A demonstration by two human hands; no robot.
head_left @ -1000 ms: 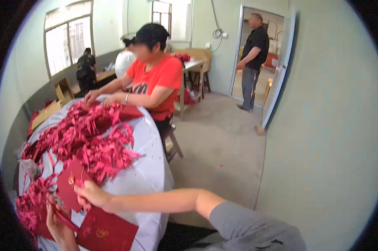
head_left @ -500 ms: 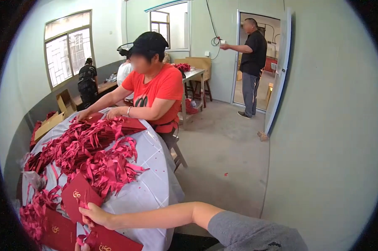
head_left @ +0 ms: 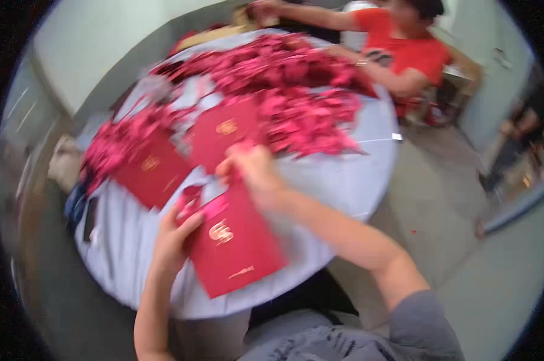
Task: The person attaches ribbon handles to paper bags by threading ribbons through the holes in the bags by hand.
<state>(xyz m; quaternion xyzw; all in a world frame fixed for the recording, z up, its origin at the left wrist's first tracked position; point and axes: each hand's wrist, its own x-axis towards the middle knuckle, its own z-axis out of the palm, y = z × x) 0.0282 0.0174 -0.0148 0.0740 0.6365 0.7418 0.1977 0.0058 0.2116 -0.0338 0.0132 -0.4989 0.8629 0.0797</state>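
A round tabletop (head_left: 344, 180) with a pale cloth is filling the middle of the view, and a grey floor (head_left: 440, 198) is lying to its right. The left hand (head_left: 174, 237) is coming up from the lower edge; its grip is closing on the left edge of a red booklet (head_left: 236, 243), which is lying near the front rim of the tabletop and is carrying a gold emblem. The right hand (head_left: 254, 171) is reaching over the top edge of this booklet; the picture is blurred there, so I cannot tell if its grip is open or closed. Just behind, two more red covers (head_left: 188, 150) with gold marks are lying flat. Further back, a big heap of red paper pieces (head_left: 290, 84) is spreading. On the far side, a person in a red shirt (head_left: 404, 51) is reaching into the heap.
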